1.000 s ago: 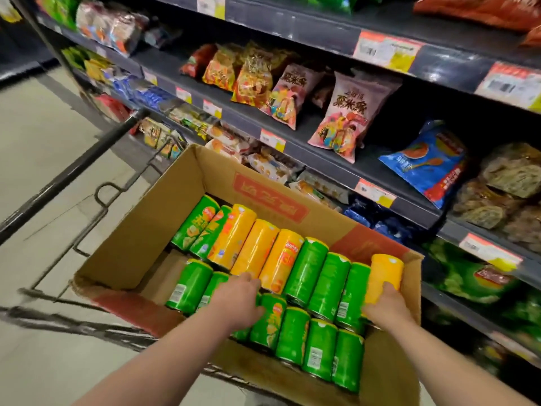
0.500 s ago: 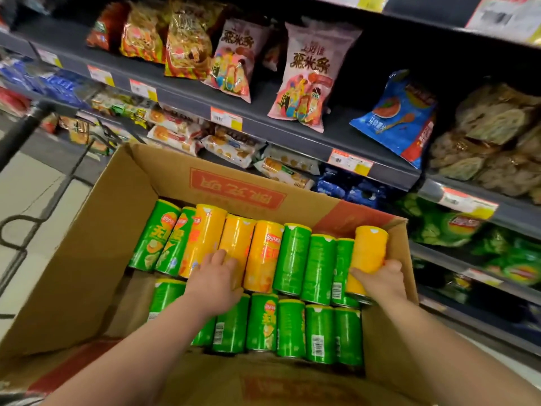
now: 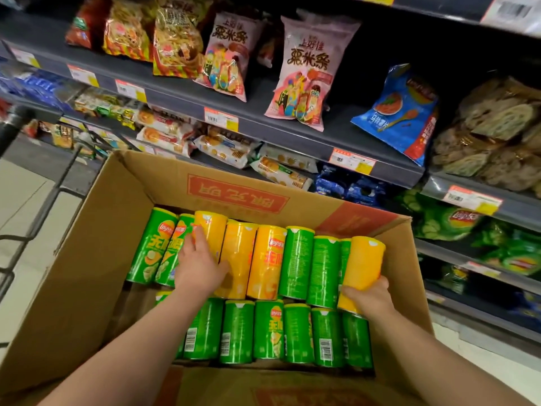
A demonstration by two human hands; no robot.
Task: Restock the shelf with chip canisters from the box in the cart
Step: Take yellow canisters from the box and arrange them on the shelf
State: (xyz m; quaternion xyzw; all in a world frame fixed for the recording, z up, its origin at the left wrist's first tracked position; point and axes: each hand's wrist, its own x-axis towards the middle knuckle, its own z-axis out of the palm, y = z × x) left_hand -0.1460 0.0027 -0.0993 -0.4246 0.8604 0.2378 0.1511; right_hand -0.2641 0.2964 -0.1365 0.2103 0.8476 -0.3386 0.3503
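Reached deeper into the box [image 3: 96, 230] than half a second ago: left hand [image 3: 199, 265] up from the seam between the two rows and onto the far row, camera drawn closer to the shelf [image 3: 292, 133]. Right hand [image 3: 370, 297] much where it was, at the box's right end.

Head view, looking down over both bare forearms. Open cardboard box riding in the cart [image 3: 13, 127], far wall just beside the shelf, packed with two rows of canisters lying on their sides. Green canisters [image 3: 268, 332] filling the near row. Far row: two green at the left, three yellow, then more green.

Left hand laid on the leftmost yellow canister [image 3: 212, 230] of the far row, fingers straight along its left flank, thumb spread wide toward the next yellow one, not closed around anything.

Right hand wrapped round the lower end of a raised yellow canister [image 3: 364, 262], tilted up above the green ones at the far right, cap end aimed at the shelf.

Above, pink snack bags [image 3: 304, 74] standing upright, a blue bag [image 3: 401, 112] leaning to their right. Biscuit packs [image 3: 225, 148] one level down, just behind the box. Green chip bags [image 3: 439, 221] lower right. Price tags [image 3: 221, 118] along the shelf edges. Pale floor [image 3: 17, 183] at left.
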